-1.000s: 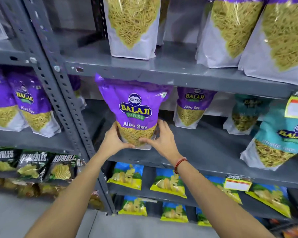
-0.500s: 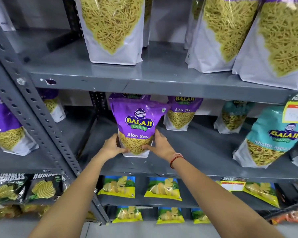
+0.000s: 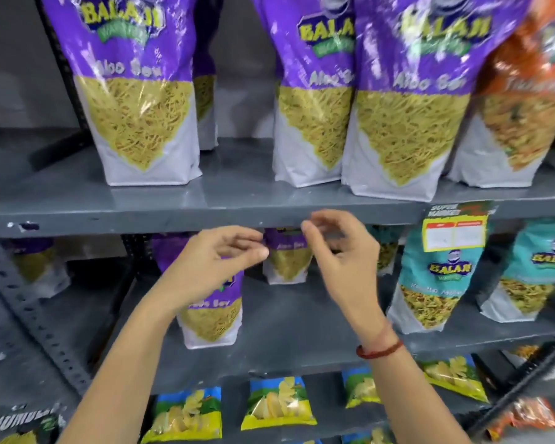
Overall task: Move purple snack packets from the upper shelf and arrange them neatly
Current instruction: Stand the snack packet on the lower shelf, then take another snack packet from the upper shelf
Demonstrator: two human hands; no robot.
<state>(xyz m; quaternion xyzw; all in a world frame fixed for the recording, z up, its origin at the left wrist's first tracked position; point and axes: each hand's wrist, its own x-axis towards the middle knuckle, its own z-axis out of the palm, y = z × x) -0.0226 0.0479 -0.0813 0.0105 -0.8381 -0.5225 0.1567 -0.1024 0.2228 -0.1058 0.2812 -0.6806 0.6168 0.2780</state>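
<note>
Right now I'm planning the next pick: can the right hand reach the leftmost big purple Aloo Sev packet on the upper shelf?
Probably yes: the right hand is empty, and nothing stands before that purple packet.

I have let go of the purple packet (image 3: 210, 310), which now stands alone on the middle shelf (image 3: 302, 344). My left hand (image 3: 205, 267) and right hand (image 3: 340, 257) have risen to mid-frame, fingers loose and empty. My view has tipped upward.
</note>
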